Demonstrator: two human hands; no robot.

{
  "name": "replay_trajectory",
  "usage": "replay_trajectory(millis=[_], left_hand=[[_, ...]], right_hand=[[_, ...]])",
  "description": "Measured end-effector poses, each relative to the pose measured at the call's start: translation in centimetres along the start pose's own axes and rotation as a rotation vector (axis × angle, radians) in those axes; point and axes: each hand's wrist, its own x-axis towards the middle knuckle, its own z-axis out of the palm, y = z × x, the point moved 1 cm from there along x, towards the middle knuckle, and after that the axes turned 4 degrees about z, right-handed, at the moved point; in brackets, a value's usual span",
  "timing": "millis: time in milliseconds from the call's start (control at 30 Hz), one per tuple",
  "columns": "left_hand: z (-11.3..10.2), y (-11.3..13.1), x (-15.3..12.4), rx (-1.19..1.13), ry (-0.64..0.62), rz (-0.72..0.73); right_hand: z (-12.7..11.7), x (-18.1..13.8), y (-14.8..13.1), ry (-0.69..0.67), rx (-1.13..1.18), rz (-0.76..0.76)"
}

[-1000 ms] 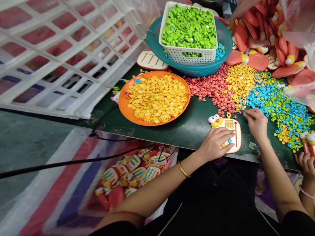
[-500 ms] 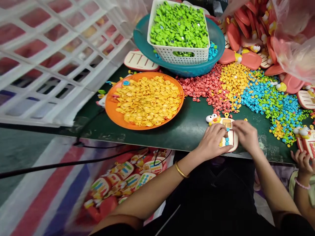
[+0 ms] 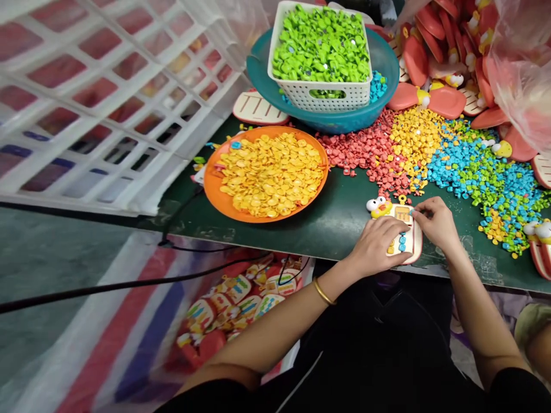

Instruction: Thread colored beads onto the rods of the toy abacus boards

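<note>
A small cream toy panel with a yellow duck head lies near the front edge of the dark green table. My left hand rests flat on its left side, fingers stretched across it. My right hand sits at the panel's right edge, fingers pinched together on a tiny piece that I cannot make out. Just beyond lie loose heaps of small buttons: red, yellow, blue and green.
An orange plate of yellow discs sits to the left. Behind it a teal bowl holds a white basket of green parts. Red toy shells pile at the back right. White crates stand left; finished toys lie below the table.
My right hand came back from the button heaps to the panel's right edge. The other person's hand at the lower right has dropped out of view. The left hand stays on the panel.
</note>
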Motion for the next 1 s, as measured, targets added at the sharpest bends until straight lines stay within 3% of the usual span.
replay_trajectory(millis=[133, 433, 567, 667, 767, 800, 833, 900, 1000], left_hand=[[0.0, -0.1, 0.0, 0.001, 0.022, -0.03], [-0.1, -0.3, 0.3, 0.022, -0.017, -0.035], [-0.2, -0.4, 0.5, 0.036, -0.023, -0.041], [-0.2, -0.4, 0.9, 0.027, -0.025, -0.024], [-0.1, -0.4, 1.4, 0.056, -0.108, 0.044], [0.0, -0.4, 1.6, 0.074, -0.14, 0.063], [0.1, -0.3, 1.6, 0.089, -0.159, 0.075], [0.2, -0.3, 1.6, 0.101, -0.134, 0.076], [0.4, -0.2, 1.4, 0.076, -0.049, 0.057]], right_hand=[[0.8, -0.8, -0.8, 0.068, 0.025, -0.012], [1.7, -2.7, -1.0, 0.101, -0.317, -0.245], [2.7, -4.3, -1.4, 0.081, -0.249, -0.274], [1.9, -4.5, -0.7, 0.074, -0.087, -0.298], [-1.6, -2.3, 2.1, 0.349, -0.066, -0.148], [-3.1, -1.2, 3.4, 0.501, -0.137, -0.025], [-4.4, -0.2, 4.8, 0.57, -0.226, 0.096], [-6.2, 1.4, 7.1, 0.543, -0.36, 0.22], [-7.1, 2.2, 9.0, 0.455, -0.406, 0.21]])
